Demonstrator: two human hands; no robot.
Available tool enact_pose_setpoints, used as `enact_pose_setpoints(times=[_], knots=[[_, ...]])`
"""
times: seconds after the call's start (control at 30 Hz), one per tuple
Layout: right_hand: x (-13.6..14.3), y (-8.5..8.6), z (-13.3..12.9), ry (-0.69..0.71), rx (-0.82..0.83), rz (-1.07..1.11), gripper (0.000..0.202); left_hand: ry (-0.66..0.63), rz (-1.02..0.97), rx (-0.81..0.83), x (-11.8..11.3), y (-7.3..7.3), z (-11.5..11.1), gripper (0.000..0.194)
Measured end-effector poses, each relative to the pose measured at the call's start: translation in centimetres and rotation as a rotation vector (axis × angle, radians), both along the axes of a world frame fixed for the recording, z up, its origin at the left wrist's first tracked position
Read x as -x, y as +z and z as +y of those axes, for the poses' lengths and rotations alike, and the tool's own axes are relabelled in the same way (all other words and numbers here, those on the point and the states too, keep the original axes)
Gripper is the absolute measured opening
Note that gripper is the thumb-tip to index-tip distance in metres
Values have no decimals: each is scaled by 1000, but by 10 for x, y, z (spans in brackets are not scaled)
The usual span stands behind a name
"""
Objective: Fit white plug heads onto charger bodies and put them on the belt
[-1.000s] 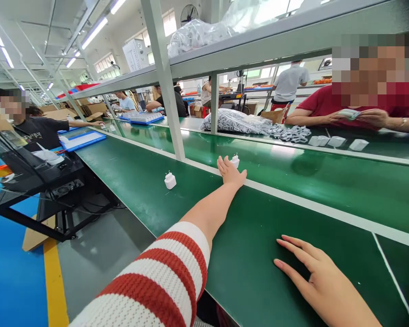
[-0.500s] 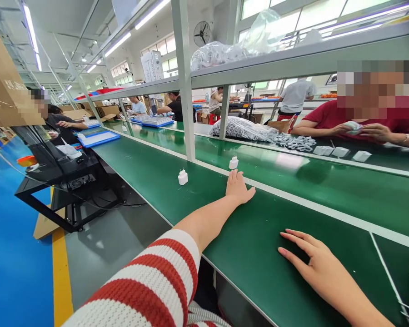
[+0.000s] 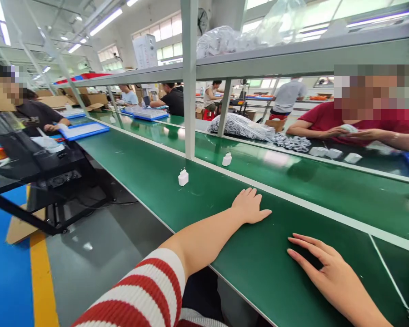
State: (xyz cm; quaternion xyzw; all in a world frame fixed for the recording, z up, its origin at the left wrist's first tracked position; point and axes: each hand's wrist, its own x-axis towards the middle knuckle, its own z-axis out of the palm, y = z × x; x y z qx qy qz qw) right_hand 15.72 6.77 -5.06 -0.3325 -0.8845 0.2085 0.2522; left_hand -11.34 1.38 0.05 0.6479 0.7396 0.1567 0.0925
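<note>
My left hand (image 3: pixel 249 206) reaches out over the green work surface (image 3: pixel 139 168), palm down, fingers stretched and thumb apart, holding nothing. Lower right, my right hand (image 3: pixel 322 261) hovers at or just above the same surface with fingers spread and nothing between them. One white plug charger (image 3: pixel 183 177) stands with its pins up, left of my left hand. A second white plug charger (image 3: pixel 226 159) stands beyond the pale dividing strip (image 3: pixel 276 190), pins up as well. Neither hand touches a charger.
A metal post (image 3: pixel 190 91) rises from the strip and carries a shelf (image 3: pixel 293 52) overhead. Across the line a person in a red top (image 3: pixel 313 120) handles a small white item. A bag of white parts (image 3: pixel 241 127) lies there. A blue tray (image 3: pixel 85 131) sits far left.
My left hand has drawn back toward me and right, away from the far charger. My right hand has shifted slightly right. The view has turned a little.
</note>
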Motion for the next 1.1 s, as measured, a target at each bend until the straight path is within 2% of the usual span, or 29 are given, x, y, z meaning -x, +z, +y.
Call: enact_pose_setpoints(times=[0.07,0.2,0.3,0.37,0.47,0.5,0.57,0.67,0.77,0.83,0.93,1.03,1.1], knots=[[1,4,-7,11,-72,46,46,-24,30,-10,-2,4,-3,79],[9,23,-33,12,-171,44,28,-36,71,-44,-7,9,-7,71],[16,36,-37,50,-293,-58,29,-38,87,-44,-3,5,4,72],[10,41,-37,19,-299,-121,29,-44,98,-44,-1,2,12,73],[-19,43,-51,48,-355,-274,37,-47,103,-29,0,-2,17,75],[-33,42,-59,16,-384,-311,41,-46,102,-23,0,-3,17,76],[-64,37,-75,-167,-425,-328,51,-43,97,-13,0,-3,16,76],[-110,29,-87,-614,-379,-306,82,-42,88,-8,1,-4,16,77],[-147,25,-75,-1037,-132,-294,133,-44,74,-2,3,-4,17,79],[-165,26,-59,-1183,65,-253,152,-48,68,9,4,-5,17,79],[-181,30,-39,-1165,184,-192,150,-48,66,25,6,-4,17,80],[-185,29,-35,-1044,150,-168,132,-47,63,28,7,-1,17,81],[-184,26,-39,-961,106,-148,127,-45,62,26,6,0,16,82]])
